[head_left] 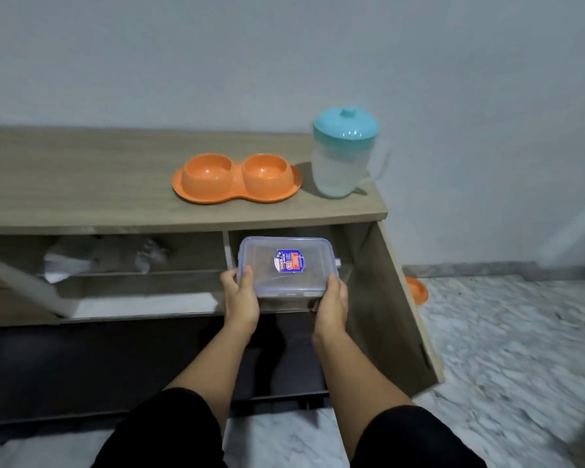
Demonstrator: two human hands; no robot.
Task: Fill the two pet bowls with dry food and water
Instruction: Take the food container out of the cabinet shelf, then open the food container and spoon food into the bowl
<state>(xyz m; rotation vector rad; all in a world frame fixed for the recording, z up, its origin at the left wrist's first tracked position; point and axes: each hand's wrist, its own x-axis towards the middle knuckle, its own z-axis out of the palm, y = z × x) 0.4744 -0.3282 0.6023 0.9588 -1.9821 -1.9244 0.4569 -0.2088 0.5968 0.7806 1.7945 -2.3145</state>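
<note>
An orange double pet bowl (pixel 236 192) sits on top of a low wooden cabinet, both cups empty. To its right stands a clear plastic jug (pixel 340 163) with a teal lid, holding water. In front of the open right compartment, my left hand (pixel 238 298) and my right hand (pixel 331 304) grip a clear lidded container (pixel 284 265) by its near corners. Brown dry food shows through its walls, and a blue and red label is on the lid.
The cabinet top (pixel 81 177) stretches left of the bowls. Its doors (pixel 24 288) hang open below, with crumpled white bags (pixel 68 261) in the left compartment. A small orange object (pixel 417 290) lies on the marbled floor at the right.
</note>
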